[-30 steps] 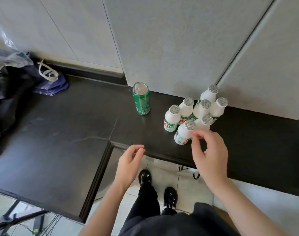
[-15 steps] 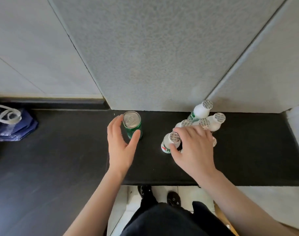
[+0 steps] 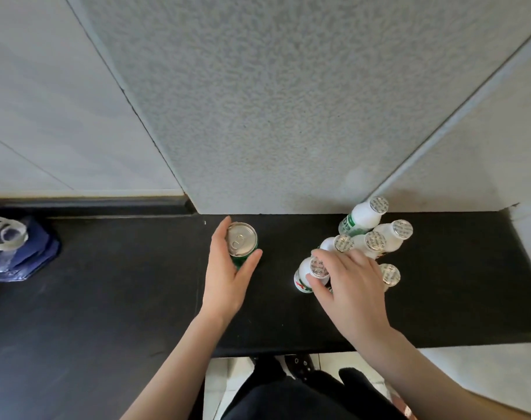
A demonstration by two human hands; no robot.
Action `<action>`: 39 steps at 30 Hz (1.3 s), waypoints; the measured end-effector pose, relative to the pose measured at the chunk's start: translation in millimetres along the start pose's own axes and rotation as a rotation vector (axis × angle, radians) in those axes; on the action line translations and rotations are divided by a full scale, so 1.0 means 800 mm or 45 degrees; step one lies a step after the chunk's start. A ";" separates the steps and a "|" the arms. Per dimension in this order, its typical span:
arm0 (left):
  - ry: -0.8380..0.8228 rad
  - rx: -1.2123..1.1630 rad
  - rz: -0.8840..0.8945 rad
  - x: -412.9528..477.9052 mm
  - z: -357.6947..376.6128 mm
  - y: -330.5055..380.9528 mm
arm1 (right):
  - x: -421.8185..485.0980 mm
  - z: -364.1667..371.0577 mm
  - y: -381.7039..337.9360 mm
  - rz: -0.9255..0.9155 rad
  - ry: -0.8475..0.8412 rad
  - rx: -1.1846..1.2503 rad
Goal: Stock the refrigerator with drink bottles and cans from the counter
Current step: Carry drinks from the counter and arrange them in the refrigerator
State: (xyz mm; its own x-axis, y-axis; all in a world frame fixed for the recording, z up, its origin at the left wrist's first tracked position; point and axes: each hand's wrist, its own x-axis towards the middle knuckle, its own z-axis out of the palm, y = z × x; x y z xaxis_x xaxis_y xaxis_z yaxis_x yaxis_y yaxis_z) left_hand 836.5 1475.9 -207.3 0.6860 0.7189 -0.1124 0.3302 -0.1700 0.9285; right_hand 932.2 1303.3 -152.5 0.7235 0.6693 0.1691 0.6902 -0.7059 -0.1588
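Observation:
A green drink can [image 3: 241, 241] stands upright on the black counter [image 3: 113, 298] near the wall. My left hand [image 3: 228, 277] wraps round it, fingers on its left side and thumb on its right. To the right stands a cluster of several small white bottles with foil caps [image 3: 374, 234]. My right hand [image 3: 350, 287] lies over the front of the cluster. Its thumb and forefinger pinch the neck of the front left bottle [image 3: 303, 275]. Another bottle's cap [image 3: 390, 274] shows past my right knuckles. The refrigerator is out of view.
A blue bag with white handles [image 3: 19, 253] lies on the counter at the far left. Pale wall panels [image 3: 273, 101] rise right behind the drinks. The counter's front edge runs below my wrists, with my shoes [image 3: 297, 363] on the tiled floor beneath.
Both hands have reached forward from the counter's front edge. My left hand has closed round the green can, and my right hand has taken the front left bottle by its neck.

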 end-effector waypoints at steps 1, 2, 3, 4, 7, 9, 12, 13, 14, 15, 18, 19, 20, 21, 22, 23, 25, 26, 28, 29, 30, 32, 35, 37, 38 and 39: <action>0.002 0.003 -0.013 0.000 -0.002 0.001 | 0.003 0.001 -0.001 -0.009 0.000 0.008; 0.010 0.009 -0.022 0.000 -0.005 0.001 | 0.004 0.001 -0.001 -0.022 0.002 0.012; 0.026 0.015 -0.027 -0.001 -0.006 0.001 | 0.005 0.002 -0.001 -0.039 0.007 0.012; 0.046 0.017 -0.034 -0.003 -0.008 0.001 | 0.005 0.003 -0.002 -0.056 0.015 0.011; 0.100 -0.015 -0.057 -0.014 -0.012 0.005 | 0.001 0.003 -0.001 -0.084 0.038 0.027; 0.128 -0.029 -0.046 -0.024 -0.014 0.009 | -0.002 0.002 0.001 -0.101 0.035 0.051; 0.194 -0.043 -0.036 -0.044 -0.017 0.015 | -0.005 -0.002 0.008 -0.147 -0.003 0.089; 0.223 -0.049 -0.030 -0.051 -0.018 0.017 | -0.005 -0.005 0.010 -0.161 -0.014 0.103; 0.255 -0.051 -0.023 -0.058 -0.020 0.020 | -0.006 -0.008 0.012 -0.170 -0.016 0.131; 0.293 -0.052 -0.015 -0.066 -0.023 0.023 | -0.007 -0.011 0.013 -0.183 -0.012 0.170; 0.369 -0.052 0.007 -0.089 -0.031 0.030 | -0.010 -0.019 0.009 -0.220 -0.025 0.292; 0.398 -0.050 0.012 -0.100 -0.034 0.032 | -0.011 -0.023 0.006 -0.253 -0.024 0.337; 0.431 -0.052 0.017 -0.111 -0.036 0.035 | -0.012 -0.026 0.004 -0.294 -0.018 0.379; 0.465 -0.058 0.023 -0.122 -0.038 0.038 | -0.012 -0.030 0.001 -0.341 -0.012 0.417; 0.500 -0.063 0.029 -0.134 -0.040 0.042 | -0.012 -0.034 -0.003 -0.391 -0.004 0.455; 0.536 -0.066 0.034 -0.147 -0.041 0.046 | -0.011 -0.038 -0.007 -0.441 0.001 0.497; 0.610 -0.071 0.031 -0.174 -0.045 0.053 | -0.010 -0.044 -0.019 -0.537 -0.002 0.586; 0.650 -0.072 0.024 -0.188 -0.046 0.056 | -0.010 -0.046 -0.026 -0.579 -0.005 0.629; 0.751 -0.073 0.004 -0.219 -0.050 0.061 | -0.012 -0.049 -0.043 -0.665 -0.012 0.702; 0.812 -0.074 -0.012 -0.236 -0.051 0.062 | -0.015 -0.051 -0.053 -0.711 -0.021 0.741; 0.877 -0.076 -0.030 -0.254 -0.053 0.061 | -0.020 -0.051 -0.063 -0.758 -0.036 0.786; 1.019 -0.089 -0.082 -0.295 -0.052 0.056 | -0.037 -0.049 -0.081 -0.863 -0.085 0.882; 1.232 -0.105 -0.154 -0.367 -0.045 0.048 | -0.077 -0.047 -0.107 -0.970 -0.210 1.005; 1.360 -0.104 -0.209 -0.417 -0.046 0.043 | -0.110 -0.050 -0.131 -1.040 -0.290 1.053; 1.432 -0.110 -0.237 -0.444 -0.048 0.038 | -0.129 -0.053 -0.145 -1.085 -0.334 1.068; 1.508 -0.122 -0.266 -0.472 -0.051 0.033 | -0.149 -0.055 -0.160 -1.137 -0.380 1.084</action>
State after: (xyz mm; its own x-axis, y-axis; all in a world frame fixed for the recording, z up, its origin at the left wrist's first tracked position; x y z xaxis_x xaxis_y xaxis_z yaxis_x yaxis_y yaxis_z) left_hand 559.7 1227.1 -126.1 -0.4115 0.9075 0.0844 0.2804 0.0380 0.9591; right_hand 757.5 1303.6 -109.4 -0.0982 0.9381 0.3320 0.6476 0.3136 -0.6945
